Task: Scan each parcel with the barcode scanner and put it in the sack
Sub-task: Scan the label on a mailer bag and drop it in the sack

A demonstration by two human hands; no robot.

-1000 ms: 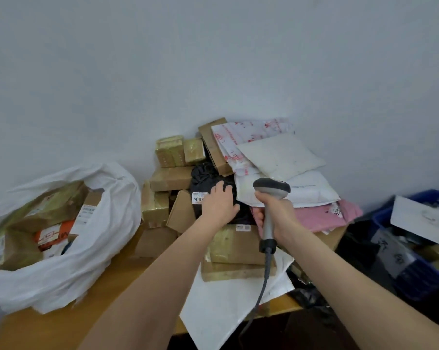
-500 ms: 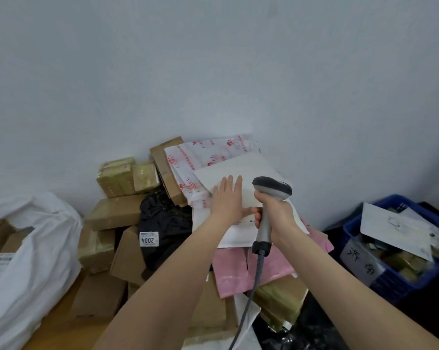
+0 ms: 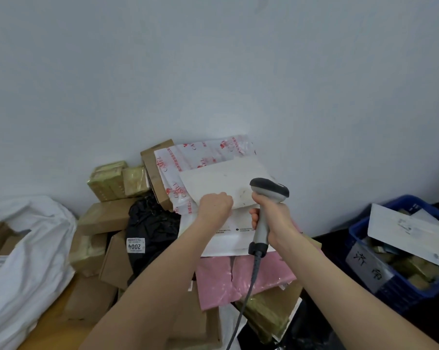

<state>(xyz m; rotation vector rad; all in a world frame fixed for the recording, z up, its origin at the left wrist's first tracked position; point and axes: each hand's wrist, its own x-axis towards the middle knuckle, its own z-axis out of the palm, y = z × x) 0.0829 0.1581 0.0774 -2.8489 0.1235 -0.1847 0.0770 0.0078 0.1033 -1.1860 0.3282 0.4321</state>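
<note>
The left hand grips the near edge of a white mailer; the right hand, just beside it, holds the scanner. This looks like the pickup step. Next the mailer likely needs lifting to show its barcode.

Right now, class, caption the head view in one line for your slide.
The left hand grips the top white mailer while the right hand holds the scanner beside it.

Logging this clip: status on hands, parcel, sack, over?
Left hand grips near edge of white mailer. Right hand holds barcode scanner. White sack at left; cardboard boxes between.
</note>
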